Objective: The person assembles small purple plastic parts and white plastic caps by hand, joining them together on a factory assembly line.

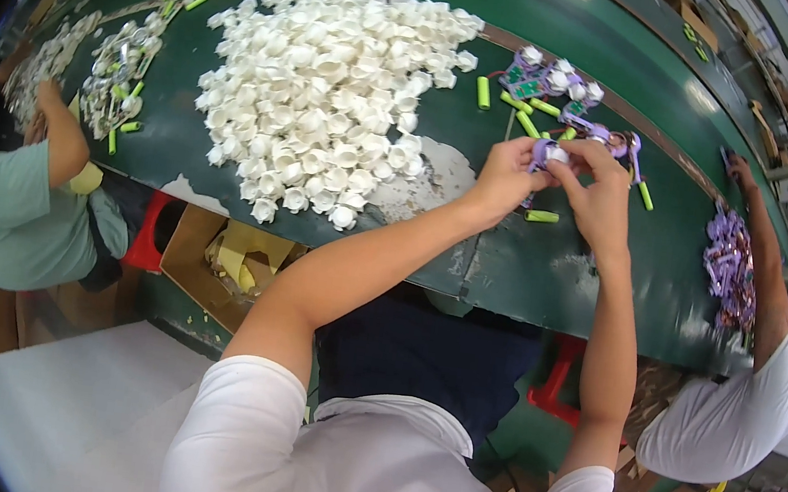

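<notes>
My left hand point(503, 181) is closed on a small purple plastic part point(540, 154), holding it above the green table. Thumb and fingers of my right hand point(600, 185) pinch a white flower-shaped plastic cup point(557, 155) against that part. How far the two fit together is hidden by my fingers. Just beyond my hands lie purple assemblies with green circuit boards point(523, 87) and white cups, next to several lime-green cylindrical batteries point(484, 93). One more battery point(542, 217) rests on the table nearer to me, below my hands.
A large heap of white cups point(334, 91) covers the table to my left. Purple parts point(730, 263) are piled at the right, by a co-worker in white point(726, 425). Another person in light green point(24, 211) works at far left. A cardboard box point(186, 255) stands below the table edge.
</notes>
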Demonstrator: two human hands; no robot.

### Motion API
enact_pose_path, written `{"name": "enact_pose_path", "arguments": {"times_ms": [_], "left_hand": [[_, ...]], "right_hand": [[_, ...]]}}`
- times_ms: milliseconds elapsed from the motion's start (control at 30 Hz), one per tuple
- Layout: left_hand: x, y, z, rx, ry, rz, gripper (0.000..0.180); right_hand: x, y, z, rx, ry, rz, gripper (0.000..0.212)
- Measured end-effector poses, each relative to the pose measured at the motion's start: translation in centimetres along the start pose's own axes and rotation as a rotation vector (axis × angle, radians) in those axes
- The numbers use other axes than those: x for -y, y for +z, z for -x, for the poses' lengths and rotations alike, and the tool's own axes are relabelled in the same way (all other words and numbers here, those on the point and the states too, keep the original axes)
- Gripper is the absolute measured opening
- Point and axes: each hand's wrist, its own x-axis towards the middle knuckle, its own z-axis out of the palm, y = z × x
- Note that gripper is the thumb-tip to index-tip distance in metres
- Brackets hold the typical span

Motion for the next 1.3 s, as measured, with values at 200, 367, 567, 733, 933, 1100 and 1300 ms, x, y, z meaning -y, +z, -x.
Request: {"name": "enact_pose_path", "arguments": {"times_ms": [200, 367, 567, 733, 933, 1100, 1300], "left_hand": [[-0.6, 0.5, 0.8, 0.032, -0.012, -0.064, 0.038], [-1.7, 0.0, 0.4, 0.163, -0.043, 0.007, 0.032], [-1.3, 1.0, 1.2, 0.176, 0.047, -0.121, 0.037], [-1.6, 1.1, 1.4, 0.218, 0.230, -0.275, 0.042], [-1.7, 1.2, 1.6, 0.204, 0.366, -0.383, 0.035], [-1.4, 0.7, 1.0, 0.195, 0.369, -0.380, 0.033], [0.7, -0.4, -0.1, -0.285, 0.545, -0.981, 0.067]], "right_hand": [[-0.9, 0.4, 1.4, -0.076, 0.079, -0.114, 0.025], [-2.6, 0.9, 2.8, -0.170, 0.165, -0.561, 0.024], [-2.2, 0.4, 4.4, -0.155, 0.126, -0.641, 0.027], [-1.0, 0.7, 4.9, -0.217, 0.154, -0.928, 0.041], [-2.0, 2.3, 5.9, -0.212, 0.175, -0.915, 0.044], [-2.0, 2.8, 5.4, -0.233, 0.267, -0.904, 0.042], [-5.5, 2.8, -2.1, -0.275, 0.443, -0.399, 0.039]]}}
